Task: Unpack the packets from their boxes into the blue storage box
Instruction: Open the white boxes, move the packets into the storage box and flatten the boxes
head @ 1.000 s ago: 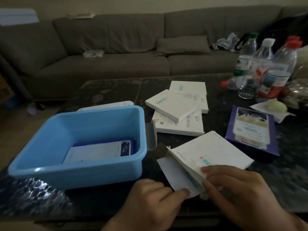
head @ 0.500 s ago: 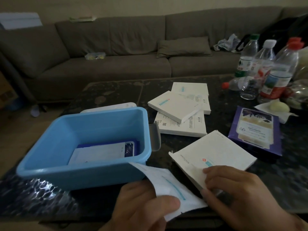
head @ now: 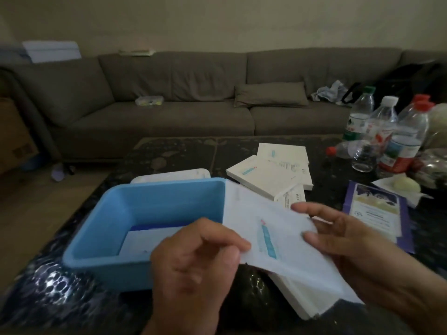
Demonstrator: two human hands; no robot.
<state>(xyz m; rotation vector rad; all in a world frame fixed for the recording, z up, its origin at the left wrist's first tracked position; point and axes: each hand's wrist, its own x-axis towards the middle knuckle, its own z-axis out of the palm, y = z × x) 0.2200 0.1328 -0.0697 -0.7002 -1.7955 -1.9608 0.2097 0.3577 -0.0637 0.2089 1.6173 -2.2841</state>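
Blue storage box (head: 145,209) sits left, a packet already inside. Left hand (head: 193,267) now pinches the white packet (head: 273,240), lifted clear beside the box's rim. Right hand (head: 350,240) has left the opened box (head: 302,301), fingers loosely cradling the packet's far edge.

storage box (head: 154,204): light blue, plain
packet (head: 278,235): white, teal stripe with small red mark at its far end
packets in box (head: 145,240): white over dark blue
lid (head: 169,176): white
boxes (head: 263,176): white, teal bar, black print
table (head: 324,165): black, pale mottled flecks
purple box (head: 377,213): purple edge, cream panel, dark print
bottles (head: 401,141): clear; caps green, white, red; labels red/white/green
sofa (head: 193,102): grey-brown, matching cushion
wall (head: 217,22): beige
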